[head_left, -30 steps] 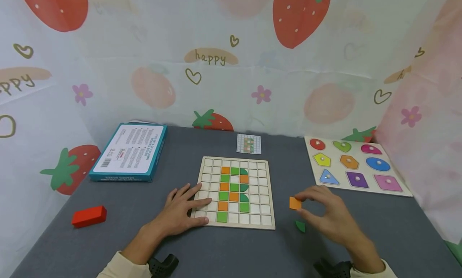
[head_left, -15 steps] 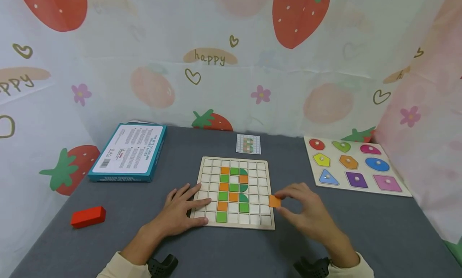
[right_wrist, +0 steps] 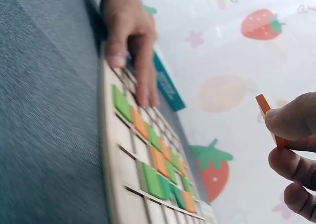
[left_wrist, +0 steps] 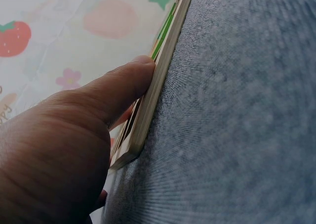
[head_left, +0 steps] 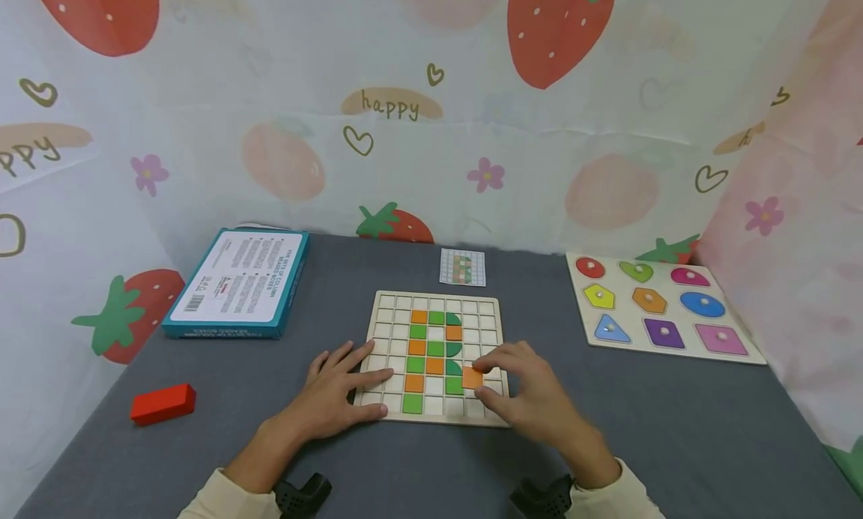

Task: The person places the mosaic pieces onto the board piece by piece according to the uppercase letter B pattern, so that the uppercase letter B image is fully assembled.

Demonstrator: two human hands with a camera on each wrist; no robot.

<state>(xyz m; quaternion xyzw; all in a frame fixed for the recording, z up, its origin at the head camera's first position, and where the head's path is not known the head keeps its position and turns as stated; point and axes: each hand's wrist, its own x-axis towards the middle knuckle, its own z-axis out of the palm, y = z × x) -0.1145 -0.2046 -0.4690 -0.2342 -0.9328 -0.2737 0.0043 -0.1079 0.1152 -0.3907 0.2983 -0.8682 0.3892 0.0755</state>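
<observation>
My left hand (head_left: 330, 405) rests with spread fingers on the left side of a wooden grid board (head_left: 380, 297). In the left wrist view its thumb (left_wrist: 131, 80) lies on the board's edge (left_wrist: 157, 98). My right hand (head_left: 536, 399) pinches an orange square tile (head_left: 472, 377) between thumb and fingers. The right wrist view has this tile (right_wrist: 264, 105) edge-on, raised above the board. From the head it overlaps cells just right of a green square tile (head_left: 455, 385). Orange and green squares and dark green rounded pieces (head_left: 453, 349) fill several cells in the middle columns.
Behind the board lies a small pattern card (head_left: 462, 267). A teal box (head_left: 236, 283) is at the back left, a red block (head_left: 162, 404) at the left. At the back right lies a knobbed shape puzzle (head_left: 664, 305). A printed curtain (head_left: 283, 77) closes the back.
My right hand has carried the orange tile leftward from the bare table to over the board. The dark green piece lying on the table is now hidden behind this hand. The left hand stays put.
</observation>
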